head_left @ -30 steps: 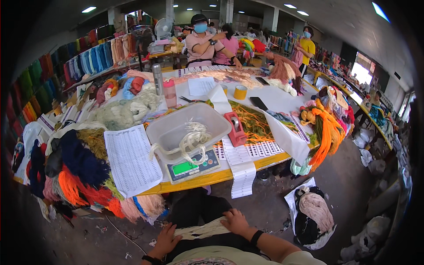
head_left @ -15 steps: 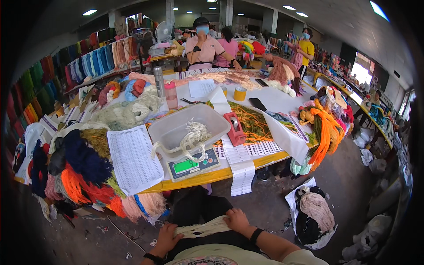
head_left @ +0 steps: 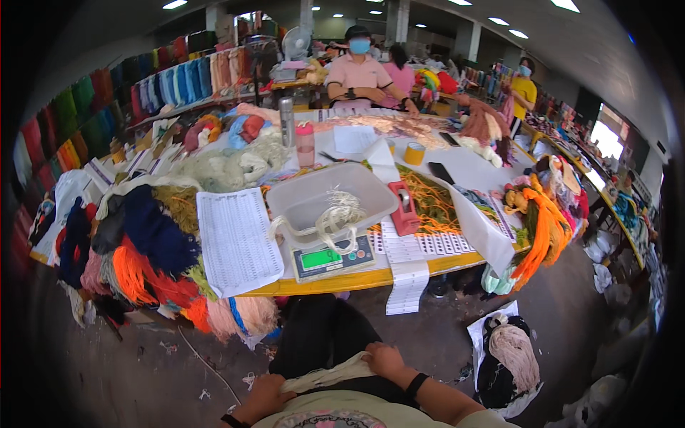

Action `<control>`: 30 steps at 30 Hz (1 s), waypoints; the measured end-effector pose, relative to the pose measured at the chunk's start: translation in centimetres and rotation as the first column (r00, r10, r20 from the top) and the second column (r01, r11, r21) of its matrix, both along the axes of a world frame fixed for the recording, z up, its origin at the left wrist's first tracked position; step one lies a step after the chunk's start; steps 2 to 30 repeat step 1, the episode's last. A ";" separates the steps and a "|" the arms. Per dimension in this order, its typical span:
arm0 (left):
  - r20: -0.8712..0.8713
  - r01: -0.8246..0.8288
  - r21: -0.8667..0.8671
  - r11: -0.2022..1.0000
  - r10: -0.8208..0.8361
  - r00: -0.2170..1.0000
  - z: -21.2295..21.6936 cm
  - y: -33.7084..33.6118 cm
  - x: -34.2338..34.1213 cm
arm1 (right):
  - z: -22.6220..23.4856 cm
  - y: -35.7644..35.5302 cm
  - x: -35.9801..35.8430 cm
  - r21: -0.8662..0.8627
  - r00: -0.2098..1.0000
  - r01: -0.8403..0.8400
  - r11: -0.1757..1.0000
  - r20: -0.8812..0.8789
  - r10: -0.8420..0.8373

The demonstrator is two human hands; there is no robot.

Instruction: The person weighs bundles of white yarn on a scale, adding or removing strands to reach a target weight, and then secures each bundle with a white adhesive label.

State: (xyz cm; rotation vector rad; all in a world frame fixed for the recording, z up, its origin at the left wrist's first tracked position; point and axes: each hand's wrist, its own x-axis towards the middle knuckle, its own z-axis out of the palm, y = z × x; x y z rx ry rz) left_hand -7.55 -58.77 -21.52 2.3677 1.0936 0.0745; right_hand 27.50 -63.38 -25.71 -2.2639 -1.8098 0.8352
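Note:
A hank of cream yarn (head_left: 330, 376) lies stretched across my lap between my hands. The fingers of my left hand (head_left: 262, 399) are closed on its left end. My right hand (head_left: 386, 361) grips the other end, higher up and nearer the table. In front of me on the table, a translucent plastic tub (head_left: 285, 196) rests on a digital scale (head_left: 334, 259) with a lit green display. A loose bundle of cream yarn (head_left: 341, 215) lies in the tub and hangs over its front rim.
A printed sheet (head_left: 239, 239), a red tape dispenser (head_left: 404, 210) and label strips (head_left: 407, 285) lie along the table's yellow edge (head_left: 321, 285). Coloured yarn (head_left: 153, 228) heaps at left. A sack of yarn (head_left: 510, 357) sits on the floor at right. Masked people are beyond the table.
The view has turned left, so the scene sits further right. My left hand is lower, and the hank slants up toward my right hand. The person opposite has lowered a hand from the face.

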 end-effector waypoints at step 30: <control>-0.005 -0.023 -0.015 1.000 0.023 1.000 -0.1 -0.6 -0.3 | 0.8 0.8 -0.3 -0.113 0.994 -0.098 0.989 0.027 0.101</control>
